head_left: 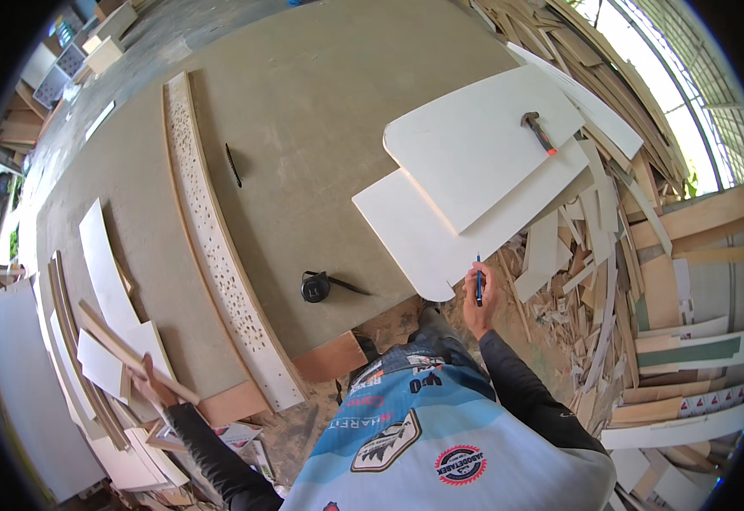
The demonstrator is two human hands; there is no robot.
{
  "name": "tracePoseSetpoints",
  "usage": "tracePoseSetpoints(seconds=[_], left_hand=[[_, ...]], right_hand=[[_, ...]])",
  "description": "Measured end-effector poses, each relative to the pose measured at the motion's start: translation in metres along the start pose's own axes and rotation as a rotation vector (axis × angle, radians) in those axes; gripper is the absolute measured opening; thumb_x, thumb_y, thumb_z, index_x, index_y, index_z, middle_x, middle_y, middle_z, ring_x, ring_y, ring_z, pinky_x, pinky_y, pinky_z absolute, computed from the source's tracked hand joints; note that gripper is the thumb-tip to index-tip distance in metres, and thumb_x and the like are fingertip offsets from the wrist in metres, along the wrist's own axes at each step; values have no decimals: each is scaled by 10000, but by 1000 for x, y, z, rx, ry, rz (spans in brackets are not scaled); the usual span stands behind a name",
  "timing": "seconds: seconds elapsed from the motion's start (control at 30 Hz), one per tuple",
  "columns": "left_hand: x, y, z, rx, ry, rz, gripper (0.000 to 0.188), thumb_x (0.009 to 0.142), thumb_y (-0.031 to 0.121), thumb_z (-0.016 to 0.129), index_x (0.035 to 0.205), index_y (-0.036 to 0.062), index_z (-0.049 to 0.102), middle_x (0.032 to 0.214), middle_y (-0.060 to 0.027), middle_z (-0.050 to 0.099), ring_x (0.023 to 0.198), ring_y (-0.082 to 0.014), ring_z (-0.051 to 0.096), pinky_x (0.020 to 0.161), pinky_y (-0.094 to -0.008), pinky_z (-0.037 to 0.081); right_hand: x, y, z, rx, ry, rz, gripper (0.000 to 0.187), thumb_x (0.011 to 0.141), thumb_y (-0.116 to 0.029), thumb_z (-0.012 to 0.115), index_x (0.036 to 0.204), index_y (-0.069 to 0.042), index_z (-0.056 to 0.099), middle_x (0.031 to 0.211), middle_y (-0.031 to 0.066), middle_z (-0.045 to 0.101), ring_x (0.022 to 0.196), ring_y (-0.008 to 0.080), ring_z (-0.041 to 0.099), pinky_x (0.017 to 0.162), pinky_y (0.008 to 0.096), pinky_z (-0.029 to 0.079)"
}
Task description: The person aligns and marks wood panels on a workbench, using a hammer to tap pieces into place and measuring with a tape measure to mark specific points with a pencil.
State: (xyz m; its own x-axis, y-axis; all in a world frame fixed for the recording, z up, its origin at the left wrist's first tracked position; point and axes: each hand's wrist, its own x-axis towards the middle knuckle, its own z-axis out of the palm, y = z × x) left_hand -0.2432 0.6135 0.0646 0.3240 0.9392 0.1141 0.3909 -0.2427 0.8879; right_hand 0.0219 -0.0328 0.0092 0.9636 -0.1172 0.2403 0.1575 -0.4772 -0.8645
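My right hand (480, 308) is closed round a blue and black pen (478, 285), its tip pointing away from me, by the near corner of a white panel (397, 223). At the left, my left hand (152, 385) grips a narrow wooden strip (120, 342) near its closer end. The strip lies slantwise across small white boards (102, 364). A black tape measure (314, 288) with a strap rests on the table between my hands. Farther off lies a thin black pen-like object (233, 164).
A hammer (535, 128) lies on a second white panel (474, 145) on top of the first. A long rail of speckled white board (210, 221) crosses the large brown-grey table (321, 102). Heaped wood offcuts (580, 247) fill the right side. Long strips (82, 358) lie along the left edge.
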Motion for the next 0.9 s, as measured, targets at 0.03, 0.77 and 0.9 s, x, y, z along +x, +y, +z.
tracePoseSetpoints(seconds=[0.03,0.77,0.9], left_hand=[[-3,-11,10,192,101,102,913,836,359,757,1490,-127,346,1413,-254,489,1232,-300,521,1072,-405,402],[-370,289,543,689,-208,-274,1401,529,673,857,1548,-12,182,1293,-323,388,1251,-454,385,1066,-579,314],[-369,294,553,665,-164,-306,1424,527,712,848,1555,-6,173,1351,-317,349,1315,-469,337,1102,-593,277]], right_hand=[[12,-5,4,43,7,-16,226,998,-96,569,1215,-33,570,936,46,587,723,113,563,660,266,477],[294,80,-17,192,-435,-271,396,872,7,608,1260,-39,548,1069,95,568,761,186,564,707,347,492],[314,84,5,210,-507,-204,374,876,-26,611,1245,-58,561,1057,97,581,790,203,585,731,360,506]])
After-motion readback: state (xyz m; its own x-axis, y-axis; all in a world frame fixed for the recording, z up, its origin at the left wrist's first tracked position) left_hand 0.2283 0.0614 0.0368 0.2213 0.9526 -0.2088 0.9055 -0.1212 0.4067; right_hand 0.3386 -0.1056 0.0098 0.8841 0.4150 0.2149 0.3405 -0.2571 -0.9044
